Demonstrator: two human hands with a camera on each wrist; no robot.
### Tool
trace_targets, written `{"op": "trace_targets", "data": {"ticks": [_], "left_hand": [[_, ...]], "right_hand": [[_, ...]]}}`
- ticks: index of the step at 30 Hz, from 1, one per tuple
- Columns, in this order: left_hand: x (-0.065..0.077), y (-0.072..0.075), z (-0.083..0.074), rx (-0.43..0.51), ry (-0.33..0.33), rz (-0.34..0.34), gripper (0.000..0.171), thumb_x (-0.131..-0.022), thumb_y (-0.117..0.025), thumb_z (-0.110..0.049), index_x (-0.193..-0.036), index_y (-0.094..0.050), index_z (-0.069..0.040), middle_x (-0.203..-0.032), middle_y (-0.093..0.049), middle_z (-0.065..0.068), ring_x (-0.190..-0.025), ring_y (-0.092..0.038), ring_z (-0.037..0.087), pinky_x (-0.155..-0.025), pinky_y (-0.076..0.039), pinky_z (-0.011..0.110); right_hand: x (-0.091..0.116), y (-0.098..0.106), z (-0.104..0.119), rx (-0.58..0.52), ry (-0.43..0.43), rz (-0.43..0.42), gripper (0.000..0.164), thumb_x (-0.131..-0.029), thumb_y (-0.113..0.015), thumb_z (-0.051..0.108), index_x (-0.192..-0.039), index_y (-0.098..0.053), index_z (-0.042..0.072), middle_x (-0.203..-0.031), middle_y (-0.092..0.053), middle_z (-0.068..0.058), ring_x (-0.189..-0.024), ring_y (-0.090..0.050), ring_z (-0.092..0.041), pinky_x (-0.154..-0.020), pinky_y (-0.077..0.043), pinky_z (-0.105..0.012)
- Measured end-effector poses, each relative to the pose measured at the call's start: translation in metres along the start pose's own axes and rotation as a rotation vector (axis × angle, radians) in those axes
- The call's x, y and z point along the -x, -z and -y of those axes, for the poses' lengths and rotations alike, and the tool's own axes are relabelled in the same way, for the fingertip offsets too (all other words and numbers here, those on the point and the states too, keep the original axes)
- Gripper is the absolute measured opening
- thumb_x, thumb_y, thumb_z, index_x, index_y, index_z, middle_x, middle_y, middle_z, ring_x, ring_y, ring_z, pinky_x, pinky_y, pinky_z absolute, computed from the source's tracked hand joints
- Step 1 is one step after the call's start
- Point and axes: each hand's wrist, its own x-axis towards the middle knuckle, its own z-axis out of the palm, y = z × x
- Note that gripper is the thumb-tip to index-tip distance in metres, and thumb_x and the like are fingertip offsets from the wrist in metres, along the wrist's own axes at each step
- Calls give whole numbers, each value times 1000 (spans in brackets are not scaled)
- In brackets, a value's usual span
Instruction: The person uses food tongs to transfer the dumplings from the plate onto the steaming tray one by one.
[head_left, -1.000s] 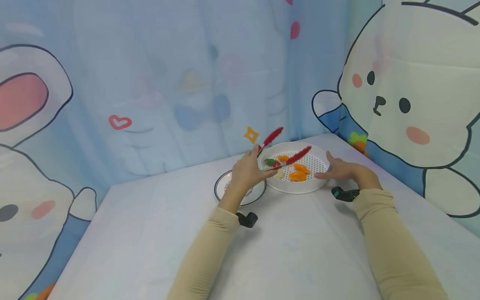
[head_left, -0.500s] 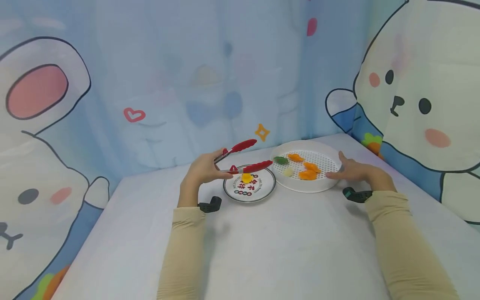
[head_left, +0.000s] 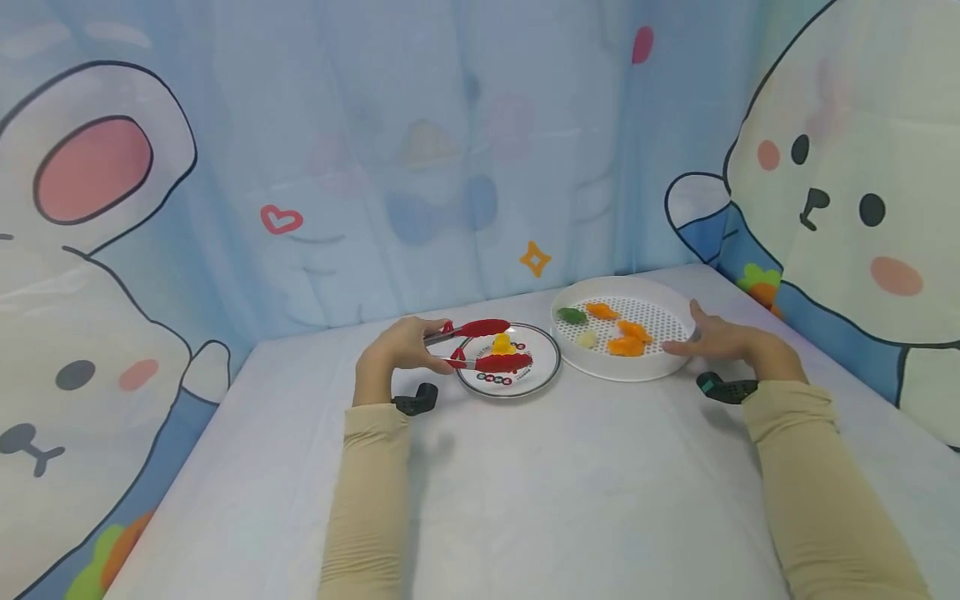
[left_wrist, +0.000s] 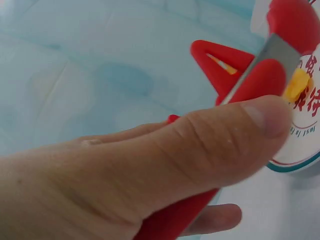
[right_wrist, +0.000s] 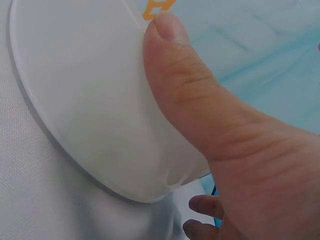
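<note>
My left hand (head_left: 402,344) grips a pair of tongs (head_left: 483,328) with red ends; its thumb presses one arm in the left wrist view. The tongs are spread, one red end on each side of a small yellow piece (head_left: 503,344) on a white plate (head_left: 542,375) with a dark rim and red print. Whether they touch the piece is unclear. My right hand (head_left: 731,343) rests against the right side of a round white sieve tray (head_left: 611,367), thumb straight along its wall in the right wrist view.
Inside the tray lie a green piece (head_left: 572,316), several orange pieces (head_left: 627,346) and a pale piece (head_left: 587,339). Plate and tray stand close together on a white-covered table (head_left: 525,500). A blue printed curtain (head_left: 337,167) hangs behind.
My left hand has swung the tongs left from above the tray and lowered them over the plate, uncovering the yellow piece. My right hand has stayed at the tray's side. The view has shifted slightly.
</note>
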Motion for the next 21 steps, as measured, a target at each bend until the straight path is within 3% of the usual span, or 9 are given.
{"op": "trace_targets", "data": {"ticks": [5,14,21], "left_hand": [[-1,0,8,6,32,31,87,-67,-84,-42,-143,-42,-33,-141,-50,1,-123,-45,20,-97,-46,48],[-5,-4,12,-47,67,-17,87,-67,-84,-43,-143,-43,-34,-143,-49,1,-129,-44,23,-99,-44,50],[-11,-12,15,3,92,34,80,-70,-82,-42,-141,-46,-34,-133,-58,1,-110,-56,20,-99,-44,49]], "right_hand": [[-2,2,-1,5,-2,2,126,-81,-52,70,-138,32,-4,-142,8,-46,-130,-4,-61,-102,-11,-73],[-2,1,-2,9,13,-1,124,-83,-52,69,-139,32,-4,-142,7,-47,-130,-4,-62,-102,-10,-73],[-2,1,-3,5,8,-3,126,-81,-52,70,-139,32,-3,-142,9,-46,-130,-2,-62,-101,-9,-74]]}}
